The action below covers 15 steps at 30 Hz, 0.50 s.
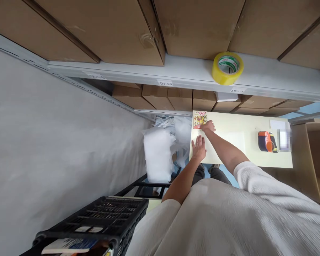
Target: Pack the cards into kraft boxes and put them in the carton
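My bare left hand [199,151] is set palm down, its fingers extended forward and slightly parted. My bare right hand [208,126] sits farther forward, near the left but apart from it, fingers bent; their grip cannot be determined. My bare right forearm [224,145] runs diagonally inward from a white textured-fabric short sleeve [242,172]. My bare left forearm [184,177] reaches forward, angled slightly to the right.

Grey wall [69,135], metal shelving [189,67] (well filled)
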Motion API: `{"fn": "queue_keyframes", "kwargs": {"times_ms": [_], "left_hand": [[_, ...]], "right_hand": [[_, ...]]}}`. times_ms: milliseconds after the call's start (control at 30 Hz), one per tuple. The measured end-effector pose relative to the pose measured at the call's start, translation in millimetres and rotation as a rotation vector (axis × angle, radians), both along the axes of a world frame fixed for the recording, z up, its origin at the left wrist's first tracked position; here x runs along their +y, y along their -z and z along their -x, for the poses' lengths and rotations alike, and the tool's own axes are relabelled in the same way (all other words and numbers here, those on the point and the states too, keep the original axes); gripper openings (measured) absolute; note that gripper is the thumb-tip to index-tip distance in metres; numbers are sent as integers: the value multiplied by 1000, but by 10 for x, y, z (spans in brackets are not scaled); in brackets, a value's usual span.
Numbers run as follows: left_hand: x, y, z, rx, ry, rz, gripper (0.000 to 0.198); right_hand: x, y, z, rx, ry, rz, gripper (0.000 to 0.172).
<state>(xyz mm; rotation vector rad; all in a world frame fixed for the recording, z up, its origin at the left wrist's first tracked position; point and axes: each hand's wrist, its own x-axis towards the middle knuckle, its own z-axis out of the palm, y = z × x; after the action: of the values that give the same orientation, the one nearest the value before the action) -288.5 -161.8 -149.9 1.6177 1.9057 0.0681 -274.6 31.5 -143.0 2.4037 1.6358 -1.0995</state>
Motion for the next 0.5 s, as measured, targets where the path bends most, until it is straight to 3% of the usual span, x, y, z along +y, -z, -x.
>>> {"fn": "queue_keyframes", "kwargs": {"times_ms": [133,267,367,500], "left_hand": [[2,9,-6,8,2,3,103],[15,8,-4,10,-1,19,103],[35,-5,1,13,6,33,104],[69,-39,14,31,21,79,101]], "right_hand": [[-6,-44,6,16,-42,17,56],[44,-143,-117,101,-89,1,32],[123,-231,-353,194,-29,-50,25],[183,-368,-904,423,20,-186,31]]}}
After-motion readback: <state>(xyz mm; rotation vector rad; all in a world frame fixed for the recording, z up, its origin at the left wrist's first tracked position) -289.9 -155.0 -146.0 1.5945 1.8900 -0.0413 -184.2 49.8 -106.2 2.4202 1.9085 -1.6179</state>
